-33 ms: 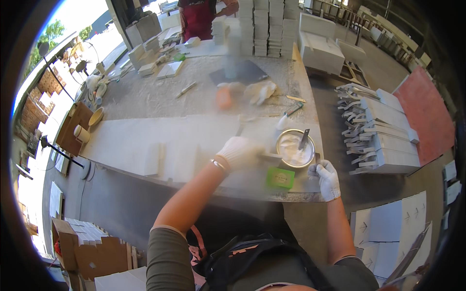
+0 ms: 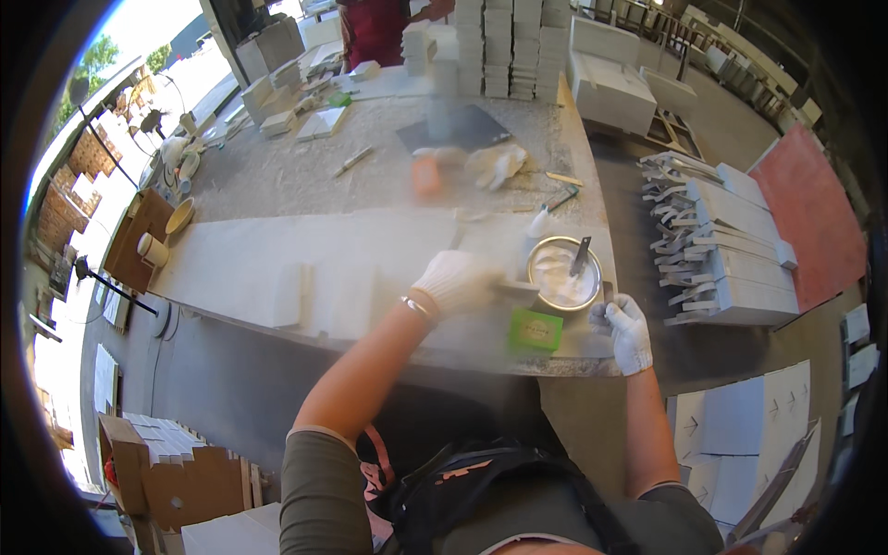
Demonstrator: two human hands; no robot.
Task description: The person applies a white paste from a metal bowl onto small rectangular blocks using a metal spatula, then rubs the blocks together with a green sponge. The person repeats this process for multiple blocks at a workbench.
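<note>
**Gloved hands at the metal bowl of white paste**

The left hand (image 2: 458, 282), in a white knit glove, is curled around a small tool whose flat end (image 2: 516, 289) pokes out toward the right; motion blur hides what kind of tool it is. Just to its right, almost touching that end, stands a round metal bowl (image 2: 564, 275) holding white paste, with a dark-handled scraper (image 2: 581, 256) leaning inside it. The right hand (image 2: 626, 329), also gloved in white, sits just right of and below the bowl, fingers bent loosely at the edge of the surface; whether it pinches anything cannot be told. Between the two hands, nearer the person, lies a small green packet (image 2: 536, 330).

The surface (image 2: 277, 185) is a long, dusty grey stone-topped bench. Left of the left hand lie pale rectangular tiles (image 2: 305, 294) on a white slab. Beyond the hands, a blurred orange object (image 2: 426, 174) and a crumpled white glove (image 2: 498, 165) rest by a dark square plate (image 2: 458, 128). Stacks of white tiles (image 2: 509, 46) rise at the far end, beside a person in red (image 2: 375, 32), cut off by the frame. To the right of the right hand, racks of white cut pieces (image 2: 721, 240) stand on the floor beside a red board (image 2: 814, 213). Cardboard boxes (image 2: 166, 462) sit at the lower left.
</note>
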